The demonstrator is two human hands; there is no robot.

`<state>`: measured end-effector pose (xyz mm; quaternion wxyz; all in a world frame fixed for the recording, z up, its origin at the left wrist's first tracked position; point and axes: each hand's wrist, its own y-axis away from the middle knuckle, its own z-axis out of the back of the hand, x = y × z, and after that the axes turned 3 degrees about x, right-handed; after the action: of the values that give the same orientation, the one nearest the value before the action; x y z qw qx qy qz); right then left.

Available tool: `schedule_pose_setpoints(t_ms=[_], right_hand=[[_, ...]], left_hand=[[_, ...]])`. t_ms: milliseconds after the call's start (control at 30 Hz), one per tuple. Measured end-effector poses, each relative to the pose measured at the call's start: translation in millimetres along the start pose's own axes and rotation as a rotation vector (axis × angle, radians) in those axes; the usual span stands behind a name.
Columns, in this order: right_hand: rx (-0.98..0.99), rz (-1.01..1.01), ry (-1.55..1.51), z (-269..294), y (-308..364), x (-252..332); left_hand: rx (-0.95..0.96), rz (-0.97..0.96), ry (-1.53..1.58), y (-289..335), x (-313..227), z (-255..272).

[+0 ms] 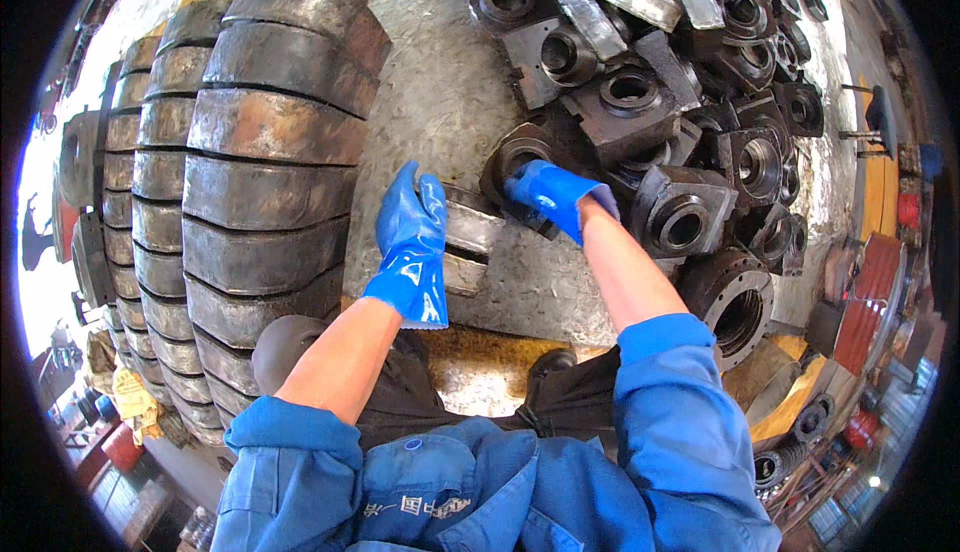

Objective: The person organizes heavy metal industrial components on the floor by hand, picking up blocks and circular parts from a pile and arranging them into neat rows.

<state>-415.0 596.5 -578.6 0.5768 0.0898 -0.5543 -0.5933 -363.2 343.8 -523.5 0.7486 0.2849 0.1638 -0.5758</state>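
Note:
Both my hands wear blue rubber gloves. My right hand (pixel 552 195) is closed on the near edge of a dark metal block with a round bore (pixel 524 144), its fingertips hooked in at the hole. That block lies at the near left edge of a heap of similar castings. My left hand (pixel 410 222) is open, fingers stretched out and thumb apart, beside the left ends of two short blocks. The farther block (pixel 473 227) has a bright machined face; the nearer block (pixel 462 274) is partly covered by my glove's cuff.
Long stacked rows of curved dark metal blocks (pixel 275 187) stand on the left. On the right, bored castings (pixel 683 224) are heaped on a grey metal surface (pixel 435 62). A flanged ring (pixel 738 312) sits near my right forearm. My dark-trousered legs are below.

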Motion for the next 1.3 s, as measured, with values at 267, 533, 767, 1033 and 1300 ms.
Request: schedule_pose_setpoints(t_ms=[267,533,767,1033,1300], right_hand=[[-0.428,0.546,1.039,37,-14,51],[-0.016,0.472,1.383,12,-89,39],[0.173,0.27,1.286,7,-98,67],[-0.058,0.117,1.268,54,-68,66],[-0.648,0.928,1.397,47,-47,73]], left_hand=[[0.002,-0.02,0.017,-1,-2,4],[0.017,-0.011,0.057,-2,3,7],[0.02,0.014,0.082,-1,5,10],[-0.002,0.033,0.103,-2,2,9],[-0.026,0.025,0.113,-4,7,11]])
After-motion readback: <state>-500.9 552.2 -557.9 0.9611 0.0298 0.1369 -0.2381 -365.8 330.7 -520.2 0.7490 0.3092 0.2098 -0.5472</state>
